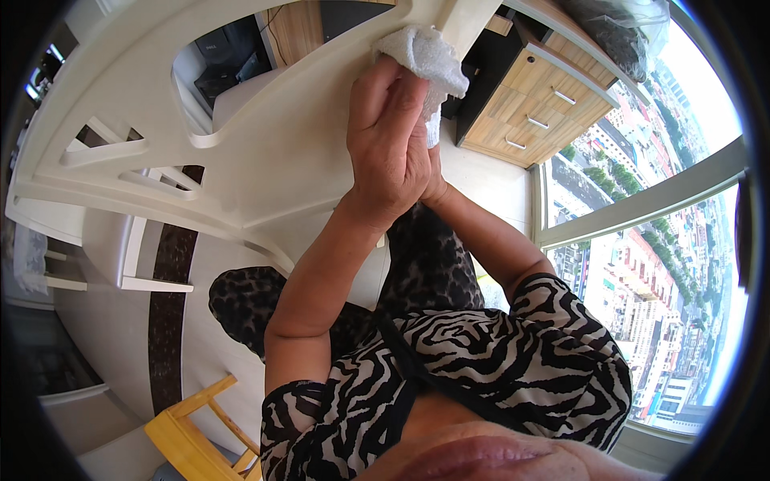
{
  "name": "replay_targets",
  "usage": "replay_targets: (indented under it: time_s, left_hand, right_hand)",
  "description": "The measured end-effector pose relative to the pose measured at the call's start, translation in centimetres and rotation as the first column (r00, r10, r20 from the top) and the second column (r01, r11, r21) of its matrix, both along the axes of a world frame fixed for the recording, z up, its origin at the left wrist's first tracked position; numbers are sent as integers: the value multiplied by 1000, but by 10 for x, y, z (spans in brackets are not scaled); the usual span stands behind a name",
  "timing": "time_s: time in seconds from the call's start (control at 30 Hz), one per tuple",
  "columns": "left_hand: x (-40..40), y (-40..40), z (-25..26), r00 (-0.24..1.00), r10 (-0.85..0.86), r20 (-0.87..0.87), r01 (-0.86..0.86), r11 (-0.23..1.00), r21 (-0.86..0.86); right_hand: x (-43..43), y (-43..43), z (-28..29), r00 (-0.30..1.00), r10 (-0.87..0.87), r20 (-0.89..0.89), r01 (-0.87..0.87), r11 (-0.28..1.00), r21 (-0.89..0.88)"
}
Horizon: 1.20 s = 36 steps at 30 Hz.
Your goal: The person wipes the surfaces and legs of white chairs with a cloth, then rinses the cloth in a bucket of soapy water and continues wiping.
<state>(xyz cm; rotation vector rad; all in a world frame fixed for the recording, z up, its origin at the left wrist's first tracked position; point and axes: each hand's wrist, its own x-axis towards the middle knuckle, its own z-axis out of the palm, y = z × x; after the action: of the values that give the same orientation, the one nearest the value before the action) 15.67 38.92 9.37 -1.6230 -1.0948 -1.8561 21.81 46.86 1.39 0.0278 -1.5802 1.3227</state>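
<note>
A white terry cloth (424, 57) is bunched in the fingers of my left hand (390, 135), which is stretched out ahead of me. My right hand (435, 178) sits close behind it, mostly covered by the left. A lower strip of the cloth reaches down to my right hand, whose fingers are hidden. Around the cloth spreads a cream moulded plastic panel (289, 138) with cut-out openings, which looks like part of a chair. The cloth overlaps its upper edge; whether it presses on the plastic I cannot tell.
To the right stand a wood-grain drawer cabinet (523, 99) and a large window (637, 222). A plastic bag (625, 30) lies on top of the cabinet. Behind the panel's opening is dark computer equipment (225, 57). A yellow wooden stool (195, 439) stands at lower left on the tiled floor (225, 355).
</note>
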Motion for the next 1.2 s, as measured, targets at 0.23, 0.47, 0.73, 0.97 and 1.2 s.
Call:
replay_targets:
  time_s: [0.23, 0.47, 0.73, 0.97, 1.2]
  left_hand:
    - [11, 6, 50, 993, 96, -67, -88, 990, 114]
    - [9, 2, -54, 991, 127, 43, -115, 972, -207]
    - [-1, 7, -23, 948, 319, -4, -319, 947, 47]
    - [2, 9, 25, 928, 370, 35, -371, 926, 67]
    - [5, 16, 77, 924, 369, 99, -382, 894, 232]
  right_hand:
    - [7, -8, 6, 992, -90, 90, 83, 994, 72]
    - [0, -4, -1, 998, -1, 66, 8, 995, -102]
    - [-2, -2, -10, 999, -37, 36, 35, 999, 33]
    - [-4, 2, -6, 1000, 16, 3, -16, 1000, 5]
    - [2, 2, -10, 993, -31, 115, 24, 998, 63]
